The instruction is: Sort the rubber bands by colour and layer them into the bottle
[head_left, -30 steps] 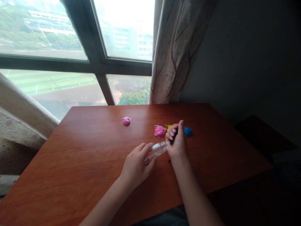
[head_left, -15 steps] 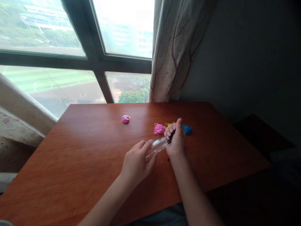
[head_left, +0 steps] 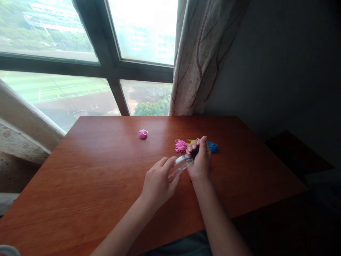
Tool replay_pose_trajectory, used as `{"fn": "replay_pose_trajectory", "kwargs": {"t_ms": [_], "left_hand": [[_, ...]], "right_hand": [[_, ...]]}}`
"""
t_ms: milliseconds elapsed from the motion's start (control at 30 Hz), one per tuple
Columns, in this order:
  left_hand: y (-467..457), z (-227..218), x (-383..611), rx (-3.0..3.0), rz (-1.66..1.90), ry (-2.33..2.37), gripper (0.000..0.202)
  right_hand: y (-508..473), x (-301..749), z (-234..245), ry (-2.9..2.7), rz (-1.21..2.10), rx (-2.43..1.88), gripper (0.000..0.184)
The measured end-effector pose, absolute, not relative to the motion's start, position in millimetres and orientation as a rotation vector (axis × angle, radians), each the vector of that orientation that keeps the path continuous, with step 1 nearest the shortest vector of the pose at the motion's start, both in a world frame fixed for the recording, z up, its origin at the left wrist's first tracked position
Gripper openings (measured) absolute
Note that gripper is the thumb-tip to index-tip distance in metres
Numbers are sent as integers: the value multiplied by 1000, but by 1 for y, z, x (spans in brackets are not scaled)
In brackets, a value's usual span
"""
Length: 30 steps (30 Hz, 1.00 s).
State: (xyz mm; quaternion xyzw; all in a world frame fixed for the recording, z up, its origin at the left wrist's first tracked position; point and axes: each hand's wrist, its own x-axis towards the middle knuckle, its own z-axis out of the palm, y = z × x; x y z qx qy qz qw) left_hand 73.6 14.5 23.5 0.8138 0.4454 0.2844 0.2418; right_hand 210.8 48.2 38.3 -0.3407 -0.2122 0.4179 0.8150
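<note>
My left hand (head_left: 160, 181) is closed round a clear plastic container (head_left: 179, 165), tilted with its far end up against my right palm. Curled fingers of my right hand (head_left: 200, 160) hold a black bundle (head_left: 195, 152) at that end; it looks like thin bands, partly hidden by the fingers. Dark specks show at the container's mouth, and I cannot tell whether they lie inside it. Just behind my right hand are a pink bundle of thin loops (head_left: 180, 146), a mostly hidden yellow bundle (head_left: 192, 140) and a blue bundle (head_left: 213, 147).
A round pink object with a whitish strand (head_left: 143, 134) sits farther back on the brown wooden table (head_left: 87, 177). Behind the table are a window (head_left: 106, 71) and a patterned curtain (head_left: 199, 53). A pale round rim (head_left: 9, 250) shows at the lower left corner.
My left hand and the clear container have shifted slightly right, closer to my right hand. More of the black bundle shows at the container's end. My right hand has hardly moved.
</note>
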Motion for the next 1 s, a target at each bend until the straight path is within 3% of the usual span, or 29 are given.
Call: {"fn": "replay_pose_trajectory", "kwargs": {"t_ms": [267, 633, 867, 1000], "left_hand": [[16, 20, 74, 2168, 812, 1205, 29], [14, 22, 78, 2190, 791, 1219, 29], [16, 22, 78, 2080, 803, 1198, 20], [17, 22, 77, 2035, 843, 1162, 22]], "right_hand": [[49, 206, 36, -476, 929, -715, 51], [48, 205, 32, -415, 845, -800, 43], [46, 210, 33, -431, 1011, -704, 51], [45, 207, 34, -448, 1041, -670, 38]]}}
